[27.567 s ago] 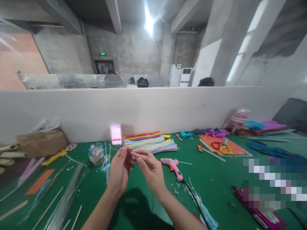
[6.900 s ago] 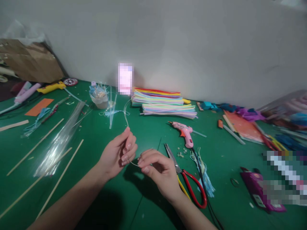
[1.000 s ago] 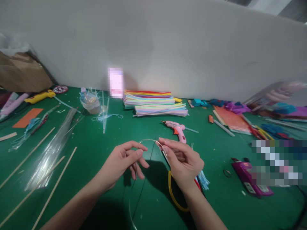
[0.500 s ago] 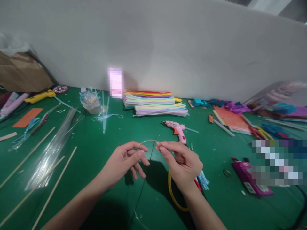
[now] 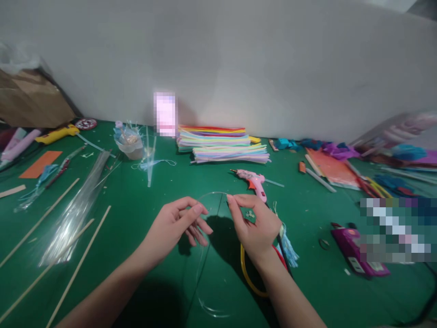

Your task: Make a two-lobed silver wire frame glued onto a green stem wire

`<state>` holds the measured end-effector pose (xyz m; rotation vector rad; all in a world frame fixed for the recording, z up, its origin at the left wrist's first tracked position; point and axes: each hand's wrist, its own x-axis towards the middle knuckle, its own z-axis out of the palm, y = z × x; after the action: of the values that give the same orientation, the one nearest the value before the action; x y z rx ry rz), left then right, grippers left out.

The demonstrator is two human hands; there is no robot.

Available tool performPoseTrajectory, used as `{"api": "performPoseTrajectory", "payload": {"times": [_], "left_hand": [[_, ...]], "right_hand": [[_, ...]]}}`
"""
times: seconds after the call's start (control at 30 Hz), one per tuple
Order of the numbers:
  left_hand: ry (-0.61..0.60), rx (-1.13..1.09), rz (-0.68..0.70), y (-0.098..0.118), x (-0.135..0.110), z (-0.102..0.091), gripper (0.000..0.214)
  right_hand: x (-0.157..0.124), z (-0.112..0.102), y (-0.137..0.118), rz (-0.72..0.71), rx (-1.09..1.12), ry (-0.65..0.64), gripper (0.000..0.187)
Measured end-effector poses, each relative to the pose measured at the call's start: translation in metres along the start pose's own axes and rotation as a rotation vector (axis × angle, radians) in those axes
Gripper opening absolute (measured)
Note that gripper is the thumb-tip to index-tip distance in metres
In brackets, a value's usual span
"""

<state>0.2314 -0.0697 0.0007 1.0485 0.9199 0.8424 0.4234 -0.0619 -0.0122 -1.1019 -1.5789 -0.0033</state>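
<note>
A thin clear line (image 5: 213, 193) arches between my two hands, above the green tabletop. My left hand (image 5: 182, 223) pinches it between thumb and index finger, the other fingers loosely curled. From there the line hangs down in a wide loop to the table in front of me. The tips of my right hand (image 5: 254, 223) are closed on the line's other side. Beyond that hand lies a pink glue gun (image 5: 252, 181). Several tiny clear pieces (image 5: 250, 213) show within the curve of its fingers. A yellow looped handle (image 5: 247, 275) with red beside it is partly hidden under my right wrist.
Bundles of pastel pipe cleaners (image 5: 228, 152) lie at the back, near a plastic cup (image 5: 130, 146). Wooden sticks (image 5: 82, 264) and clear plastic strips (image 5: 78, 209) are on the left. A blue tassel (image 5: 288, 248) and purple packet (image 5: 355, 250) lie right.
My right hand has drawn slightly up, and the arch of clear line between my hands is longer. More of the line's hanging loop now shows below my left hand.
</note>
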Motion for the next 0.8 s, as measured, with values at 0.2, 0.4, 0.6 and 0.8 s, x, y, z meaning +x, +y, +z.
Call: {"api": "performPoseTrajectory", "payload": {"times": [0.2, 0.4, 0.6, 0.8], "left_hand": [[0.066, 0.048, 0.033, 0.004, 0.0, -0.002, 0.029], [0.383, 0.114, 0.18, 0.009, 0.0, -0.008, 0.022], [0.422, 0.075, 0.193, 0.009, 0.0, -0.006, 0.022], [0.362, -0.044, 0.162, 0.011, 0.001, -0.005, 0.027]], "right_hand": [[-0.004, 0.003, 0.0, 0.191, 0.18, -0.06, 0.016], [-0.001, 0.009, -0.004, 0.623, 0.579, -0.499, 0.036], [-0.008, 0.016, -0.017, 0.887, 1.033, -1.065, 0.026], [-0.013, 0.019, -0.023, 1.019, 1.209, -1.037, 0.017]]}}
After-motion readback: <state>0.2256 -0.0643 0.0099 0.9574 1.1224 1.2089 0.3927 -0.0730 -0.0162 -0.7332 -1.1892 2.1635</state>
